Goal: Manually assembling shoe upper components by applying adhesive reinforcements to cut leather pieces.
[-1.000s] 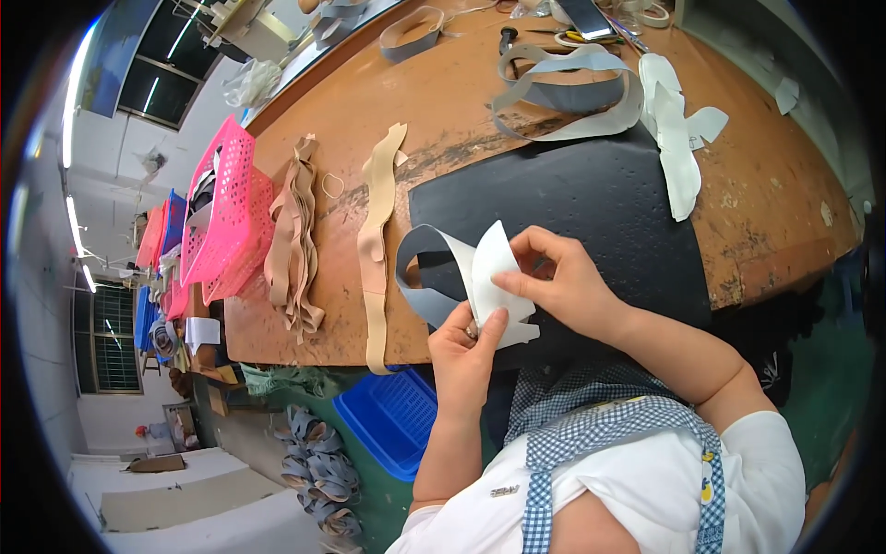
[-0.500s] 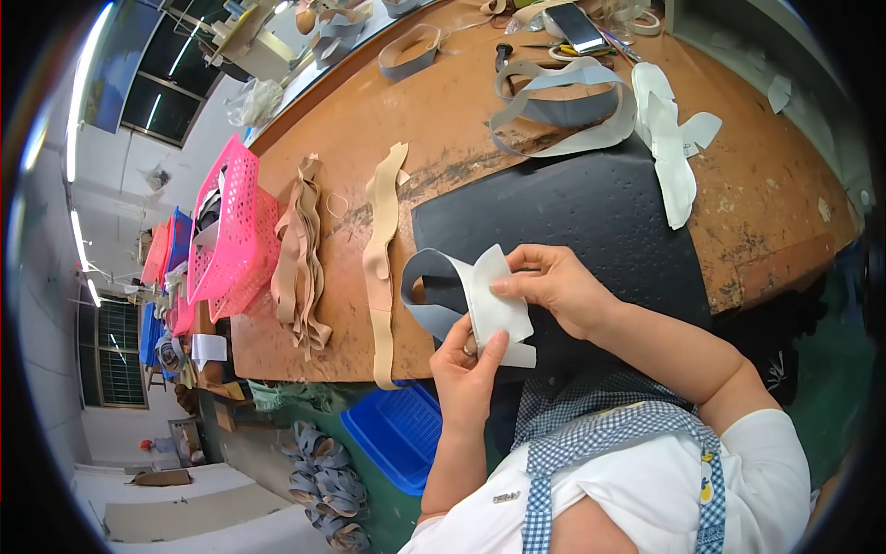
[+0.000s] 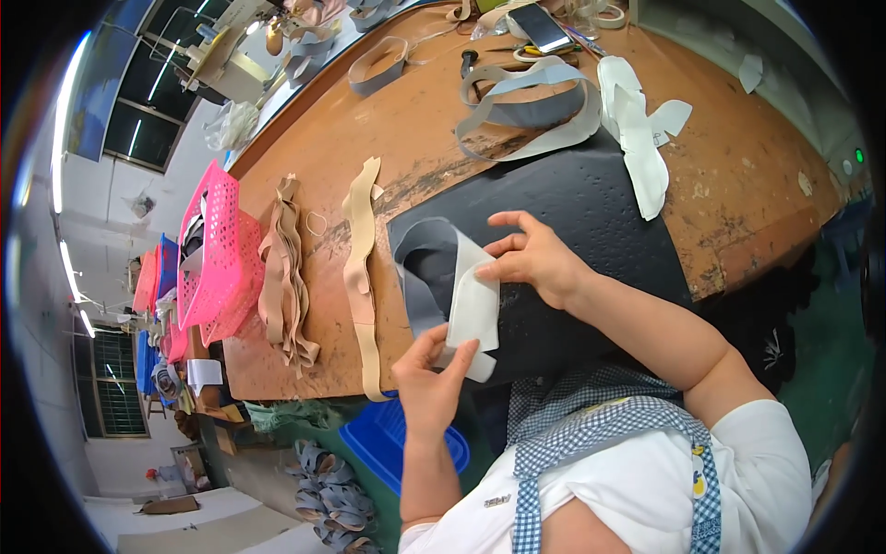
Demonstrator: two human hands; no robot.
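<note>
A looped grey-blue strip [image 3: 422, 297] with a white inner or back side stands up between my hands, above a black mat. My left hand [image 3: 432, 379] pinches its lower end, where a white patterned piece [image 3: 473, 309] lies against the strip. My right hand [image 3: 535, 258] is at the upper right edge of that white piece. Its thumb touches the edge, while the index and middle fingers stretch out apart from it. The black mat [image 3: 591, 222] with small punched holes lies under both hands.
A tan strip [image 3: 361, 249] and a bundle of brown strips [image 3: 284, 277] lie to the left, beside a pink basket [image 3: 221, 249]. Larger grey loops [image 3: 531, 106], white cut pieces [image 3: 637, 138] and a phone [image 3: 540, 28] are at the back. Below the table edge stands a blue crate [image 3: 378, 443].
The strip and both hands have shifted left in the view. My right hand has loosened from its pinch on the white piece and its fingers have spread. The white piece has turned more upright.
</note>
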